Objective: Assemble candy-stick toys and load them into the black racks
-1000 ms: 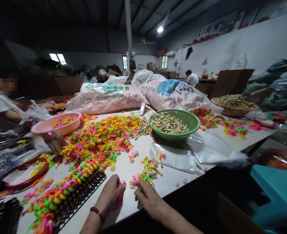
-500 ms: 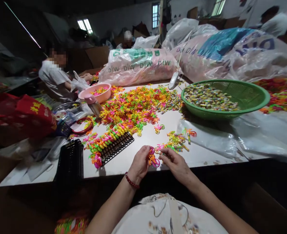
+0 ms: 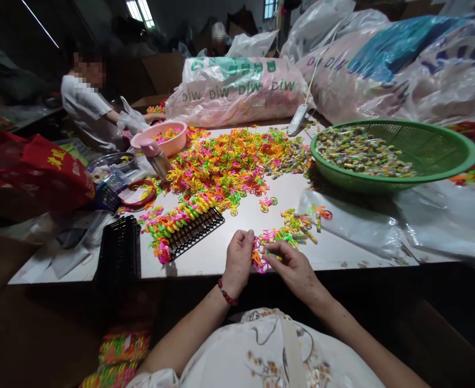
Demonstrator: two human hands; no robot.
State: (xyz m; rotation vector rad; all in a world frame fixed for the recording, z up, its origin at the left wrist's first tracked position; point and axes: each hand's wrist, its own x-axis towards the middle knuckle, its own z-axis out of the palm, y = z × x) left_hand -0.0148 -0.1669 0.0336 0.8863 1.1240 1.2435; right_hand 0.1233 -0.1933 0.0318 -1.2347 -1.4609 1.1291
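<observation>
My left hand (image 3: 238, 260) is closed on a small plastic toy bicycle (image 3: 257, 260), orange with pink wheels, at the table's front edge. Just right of it, my right hand (image 3: 296, 269) pinches a small patterned tube (image 3: 273, 255) against the bicycle; the fingers partly cover both. Beyond my hands lies a small pile of toy bicycles and tubes (image 3: 292, 229). To the left, a black slotted rack (image 3: 197, 233) carries a row of colourful toy bicycles along its far side. A large heap of toy bicycles (image 3: 225, 167) spreads over the middle of the table.
A green basket (image 3: 439, 161) with many small tubes stands at right, beside flat clear plastic bags (image 3: 354, 223). Stacked black racks (image 3: 118, 248), a pink-lidded flask (image 3: 156, 159) and a pink bowl (image 3: 179, 143) are at left. Big filled sacks (image 3: 237, 102) line the back; a co-worker (image 3: 88, 108) sits far left.
The view has tipped downward and shifted a little. My right fingers have brought the tube lower against the toy bicycle, which my left hand still holds.
</observation>
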